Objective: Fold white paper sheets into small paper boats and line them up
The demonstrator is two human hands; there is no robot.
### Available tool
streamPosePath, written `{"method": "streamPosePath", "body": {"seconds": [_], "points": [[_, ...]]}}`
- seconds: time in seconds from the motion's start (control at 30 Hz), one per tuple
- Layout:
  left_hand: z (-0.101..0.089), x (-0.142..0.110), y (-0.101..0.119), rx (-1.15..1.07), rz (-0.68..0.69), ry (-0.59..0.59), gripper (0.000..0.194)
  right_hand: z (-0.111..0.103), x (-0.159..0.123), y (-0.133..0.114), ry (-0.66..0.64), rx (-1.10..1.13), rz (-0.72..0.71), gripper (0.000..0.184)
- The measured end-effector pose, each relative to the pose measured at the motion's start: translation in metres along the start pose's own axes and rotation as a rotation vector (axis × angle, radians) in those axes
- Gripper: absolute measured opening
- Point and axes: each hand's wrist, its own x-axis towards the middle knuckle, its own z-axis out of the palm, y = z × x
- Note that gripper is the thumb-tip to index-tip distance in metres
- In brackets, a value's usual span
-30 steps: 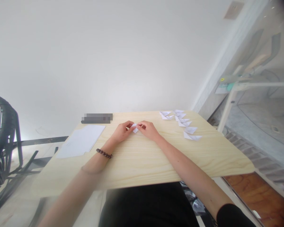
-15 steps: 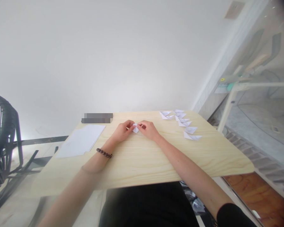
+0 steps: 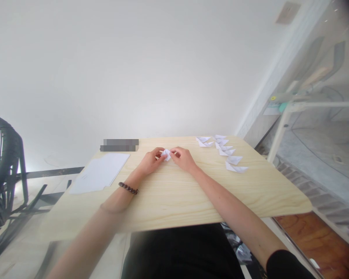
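A small folded white paper is pinched between my two hands above the middle of the table. My left hand grips its left side between thumb and fingers, and a dark bead bracelet circles that wrist. On the paper's right edge, the thumb and fingertips of my right hand are closed. The fingers cover parts of the paper, so its full shape is hidden. To the right lie several folded white paper boats, the nearest paper boat closest to my right forearm.
A stack of white paper sheets lies at the table's left. Behind it is a blurred-out dark object. The light wooden table meets a white wall. A dark woven chair stands at left, a white metal frame at right.
The folded paper has been tilted and raised slightly, and its lower point no longer hangs down as far. My right fingers have shifted a little to the right along it.
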Motion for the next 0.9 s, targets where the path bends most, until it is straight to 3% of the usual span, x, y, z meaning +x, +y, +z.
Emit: {"method": "streamPosePath", "body": {"seconds": [0.33,0.9], "points": [[-0.0032,0.0009,-0.0044,0.050,-0.013,-0.044,0.031,0.0008,-0.0017,0.0026,-0.116,0.131,0.061,0.023],[-0.0053,0.0007,-0.0038,0.100,-0.004,-0.115,0.027,0.0007,-0.0023,0.0006,-0.143,0.080,0.037,0.023]]}}
